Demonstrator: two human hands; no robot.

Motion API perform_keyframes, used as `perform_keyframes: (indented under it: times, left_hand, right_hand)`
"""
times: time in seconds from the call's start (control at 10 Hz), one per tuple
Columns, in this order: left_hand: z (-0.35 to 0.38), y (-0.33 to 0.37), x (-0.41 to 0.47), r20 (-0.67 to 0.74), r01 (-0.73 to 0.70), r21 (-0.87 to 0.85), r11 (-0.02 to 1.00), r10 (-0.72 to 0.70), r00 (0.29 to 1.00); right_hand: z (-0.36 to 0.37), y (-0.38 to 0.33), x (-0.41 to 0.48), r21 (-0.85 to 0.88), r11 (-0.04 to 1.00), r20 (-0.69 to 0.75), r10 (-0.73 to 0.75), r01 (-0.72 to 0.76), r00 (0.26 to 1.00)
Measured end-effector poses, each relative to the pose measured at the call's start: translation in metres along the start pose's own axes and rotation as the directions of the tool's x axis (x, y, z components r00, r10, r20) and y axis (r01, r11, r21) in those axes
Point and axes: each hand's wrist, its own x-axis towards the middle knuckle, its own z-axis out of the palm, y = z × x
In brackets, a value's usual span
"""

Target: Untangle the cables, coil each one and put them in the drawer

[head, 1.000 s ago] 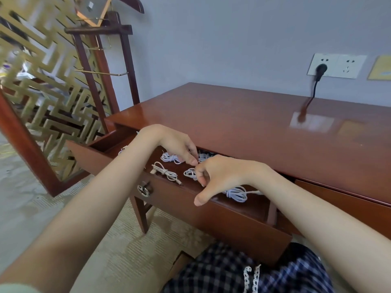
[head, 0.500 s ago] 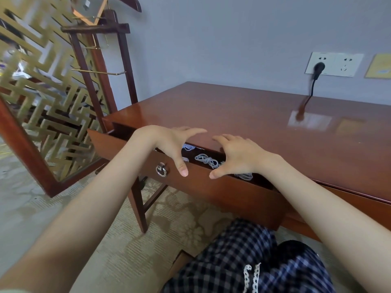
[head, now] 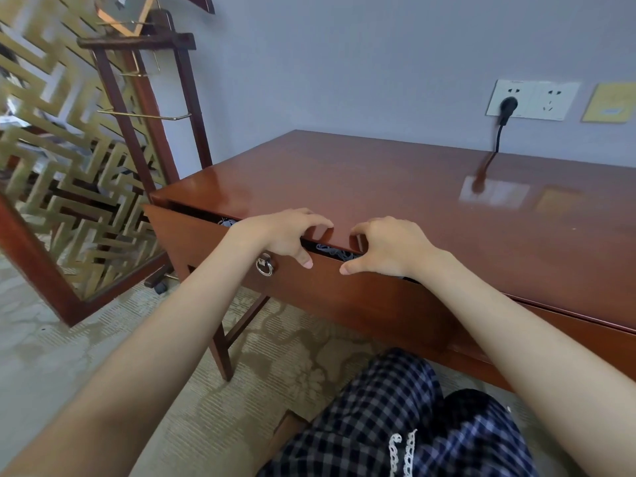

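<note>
Drawer (head: 344, 297) is now pushed almost shut. One second ago it was pulled out wide, and white cables (head: 332, 251) were seen lying in little coils inside it. Half a second ago it was already pushed part way in. Now only a thin dark gap is left under the desk top (head: 413, 187). So the cables are judged to be put away, and the job looks nearly done. One last small push may be needed.

Nothing is held in the left hand (head: 282, 235). Its fingers are spread and bent, its thumb is pressed on the drawer front, and its fingertips are laid on the desk edge. The right hand (head: 385, 246) is held the same way, just beside it but not touching.

Most of the cables are hidden now. Only a bit of white is seen in the gap between the hands. How many coils there are cannot be told. The ring handle (head: 265, 265) is partly covered by the left wrist. The drawer's right end is hidden behind the right arm.
</note>
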Motion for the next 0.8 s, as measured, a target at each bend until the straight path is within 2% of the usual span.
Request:
perform_keyframes:
  times: [0.3, 0.4, 0.5, 0.6, 0.7, 0.8]
  left_hand:
    - [0.0, -0.003, 0.005, -0.101, 0.017, 0.1, 0.995, -0.007, 0.995]
    - [-0.004, -0.002, 0.006, -0.083, 0.025, 0.086, 0.996, -0.017, 0.996]
    - [-0.013, 0.0, 0.012, 0.003, 0.051, 0.06, 0.997, -0.052, 0.999]
    - [-0.03, 0.008, 0.018, 0.126, 0.093, 0.028, 0.995, -0.096, 0.987]
    - [-0.048, 0.02, 0.027, 0.202, 0.139, 0.044, 0.989, -0.145, 0.969]
    - [-0.06, 0.033, 0.037, 0.174, 0.13, 0.083, 0.988, -0.143, 0.974]
  right_hand:
    - [0.006, 0.009, 0.005, -0.088, 0.995, -0.077, -0.054, 0.047, 0.996]
    - [0.006, 0.01, 0.006, -0.098, 0.993, -0.082, -0.08, 0.072, 0.993]
    - [0.005, 0.016, 0.007, -0.075, 0.991, -0.073, -0.113, 0.107, 0.991]
    - [-0.003, 0.022, 0.008, 0.041, 0.993, -0.036, -0.108, 0.11, 0.993]
    - [-0.012, 0.032, 0.011, 0.073, 0.994, -0.046, -0.08, 0.083, 0.996]
    - [-0.022, 0.052, 0.017, 0.072, 0.997, -0.043, 0.024, -0.021, 0.999]
